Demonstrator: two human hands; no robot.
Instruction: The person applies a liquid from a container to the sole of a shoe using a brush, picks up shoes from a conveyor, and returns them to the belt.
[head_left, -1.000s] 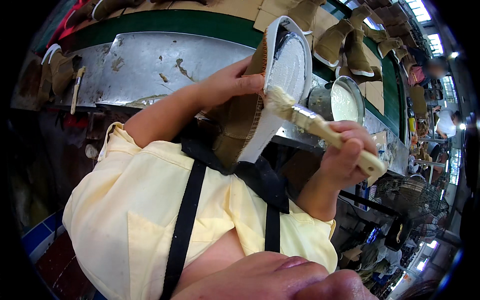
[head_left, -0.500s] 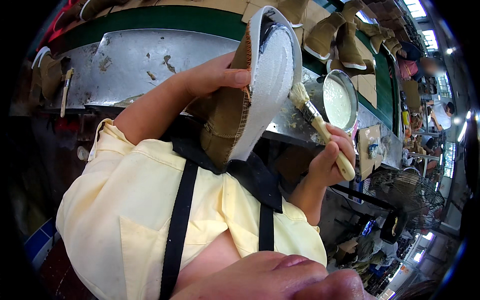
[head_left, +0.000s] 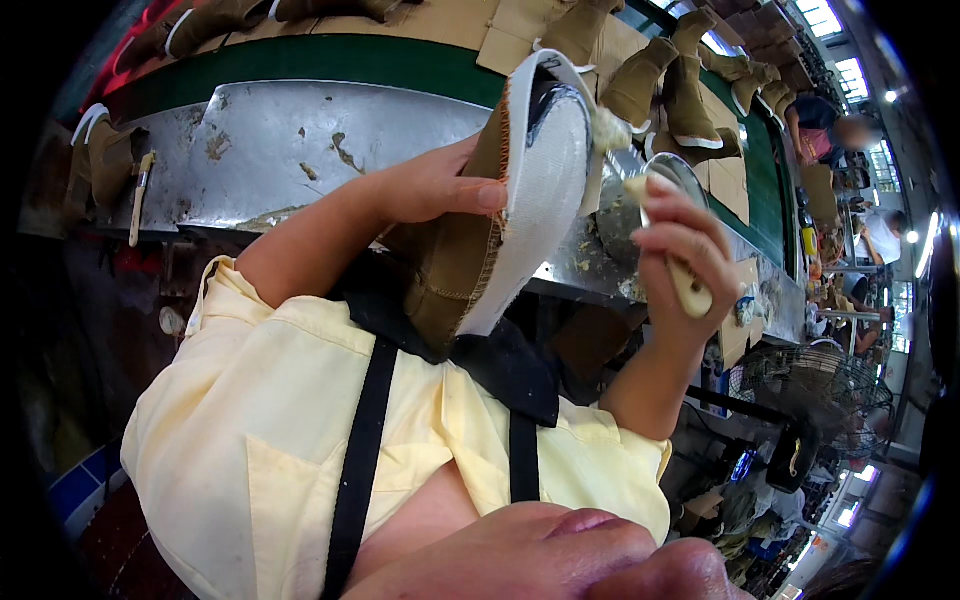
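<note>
My left hand [head_left: 445, 188] grips a brown boot [head_left: 440, 275] by its side, thumb near the orange stitching along the lower edge. The boot is tilted so its pale, woven-looking underside [head_left: 535, 195] faces right, with a white rim and a dark patch near the upper end. In my right hand [head_left: 692, 245] is a paintbrush [head_left: 622, 162] with a pale wooden handle. Its blurred bristles are at the rim near the boot's upper end; whether they touch is hard to tell. Behind that hand stands a metal bowl [head_left: 697, 176], its contents mostly hidden.
A stained metal bench [head_left: 270, 140] runs ahead of me, with a second brush [head_left: 138, 205] and another boot [head_left: 108, 150] at left. Beyond, several boots [head_left: 640, 80] rest on cardboard over a green surface [head_left: 420, 70]. A fan [head_left: 810, 395] stands at right; people are farther off.
My right hand has raised the brush from beside the bowl to the boot's upper rim, now covering part of the bowl. The boot's upper end sits slightly lower in view.
</note>
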